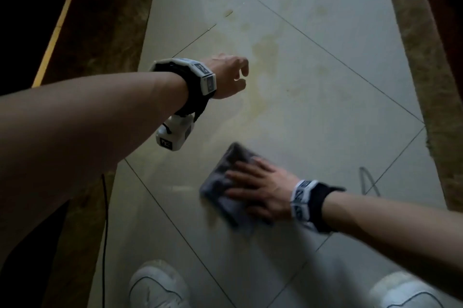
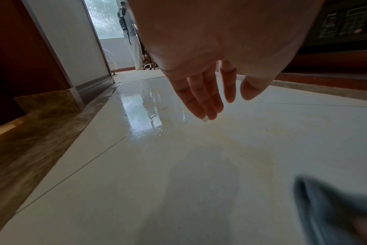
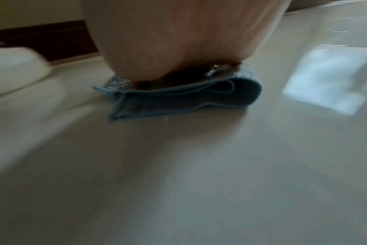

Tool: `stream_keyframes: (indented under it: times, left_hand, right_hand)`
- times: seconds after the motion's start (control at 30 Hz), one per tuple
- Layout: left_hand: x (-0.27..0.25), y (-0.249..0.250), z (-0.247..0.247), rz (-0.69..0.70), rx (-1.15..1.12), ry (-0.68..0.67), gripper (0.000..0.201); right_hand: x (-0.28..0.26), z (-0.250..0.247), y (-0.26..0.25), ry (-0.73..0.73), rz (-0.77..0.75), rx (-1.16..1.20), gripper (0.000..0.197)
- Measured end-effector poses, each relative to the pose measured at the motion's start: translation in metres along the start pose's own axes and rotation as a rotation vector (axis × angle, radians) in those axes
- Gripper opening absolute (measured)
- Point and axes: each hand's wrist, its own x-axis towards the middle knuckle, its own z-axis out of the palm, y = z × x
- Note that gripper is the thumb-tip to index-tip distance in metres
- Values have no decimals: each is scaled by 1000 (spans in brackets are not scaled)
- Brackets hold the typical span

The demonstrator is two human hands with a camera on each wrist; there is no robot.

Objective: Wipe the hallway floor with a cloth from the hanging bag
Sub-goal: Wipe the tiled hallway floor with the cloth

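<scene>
A folded grey-blue cloth (image 1: 225, 177) lies flat on the pale tiled hallway floor (image 1: 325, 97). My right hand (image 1: 255, 189) presses down on it with spread, straight fingers; the picture is blurred there. In the right wrist view the palm (image 3: 178, 41) covers the cloth (image 3: 178, 99), whose folded edges show beneath. My left hand (image 1: 235, 74) hangs in the air above the floor, fingers relaxed and holding nothing. The left wrist view shows those fingers (image 2: 201, 99) loose over the tiles, with the cloth (image 2: 329, 207) blurred at lower right.
Yellowish stains (image 1: 265, 52) mark the tiles ahead of the cloth, and a wet shine (image 2: 143, 112) lies farther down the hallway. Brown stone borders (image 1: 426, 82) run along both sides. My white shoes (image 1: 155, 285) stand at the bottom. A thin black cable (image 1: 105, 220) hangs at left.
</scene>
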Motion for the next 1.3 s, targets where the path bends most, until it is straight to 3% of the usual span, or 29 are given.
stream_keyframes:
  times: [0.07,0.2,0.3,0.37,0.5,0.6,0.67,0.93,1.13,1.3]
  left_hand:
    - [-2,-2,0,-2,6,-6,29]
    - [-6,-12,-8,-21,-15,12,29]
    - [-6,-20,-21,-47,-37,41,28]
    - [-4,-22,-27,-52,-49,74,28]
    - [1,-25,-27,-56,-26,121,28]
    - [1,-26,-22,-59,-17,121,29]
    - [0,-28,-20,-51,-3,107,30]
    - [-13,-49,-16,-66,29,65,32]
    - [-40,-71,-2,-85,84,4,33]
    - [-73,-66,48,70,83,-87,39]
  right_hand:
    - [-16,-10,40,-25,200,34,64]
    - [-46,-21,84,-11,748,39,68]
    - [-25,-24,68,-51,900,106,73]
    - [-4,-15,36,-15,795,135,75]
    - [30,-2,-28,82,361,76,66]
    - [55,-3,-52,32,56,-15,59]
    - [57,-7,-41,-6,-54,-52,59]
    - [22,-18,43,106,169,-124,61]
    - [40,-11,21,140,230,-72,63]
    - [71,-14,15,127,145,-80,64]
